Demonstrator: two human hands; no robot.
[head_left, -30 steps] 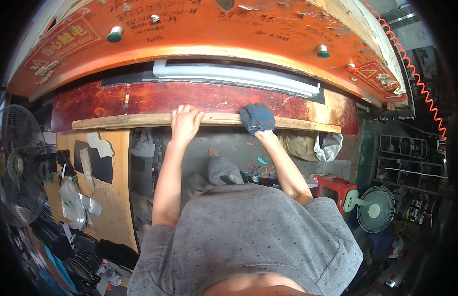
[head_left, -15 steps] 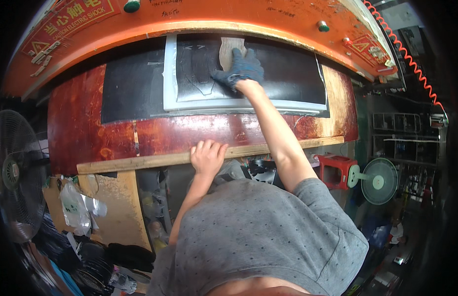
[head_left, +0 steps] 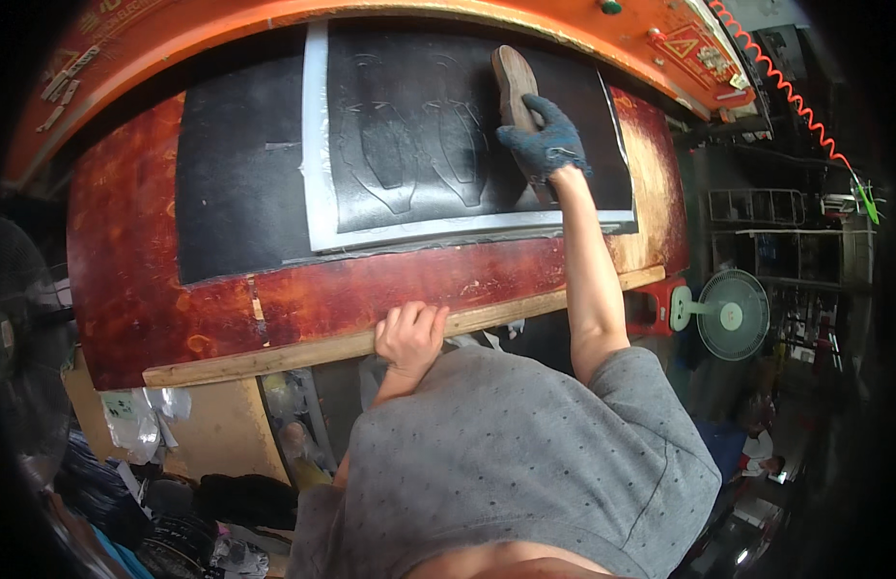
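My right hand (head_left: 546, 145), in a dark blue knitted glove, is closed around a long brown piece with a rounded end (head_left: 515, 79), which looks like a wooden brush back or a shoe sole. It is over the right part of a glossy black sheet (head_left: 409, 72). Raised outlines of long, pointed shapes (head_left: 458, 145) show on the sheet, left of the hand. Pale grey edging (head_left: 315, 145) borders the sheet. Bare, my left hand (head_left: 410, 335) has its fingers bent over the wooden strip (head_left: 525, 307) along the table's near edge.
An orange machine frame (head_left: 371, 12) spans the far side of the reddish-brown table (head_left: 129, 241). At the right are a green-and-white fan (head_left: 733, 315), a red stool (head_left: 651, 309) and a coiled red hose (head_left: 781, 87). Cardboard (head_left: 226, 425) and plastic bags (head_left: 139, 425) lie at lower left.
My right hand has moved right across the black sheet with the brown piece, uncovering more outlines. The view has shifted, and my left hand stays on the wooden strip.
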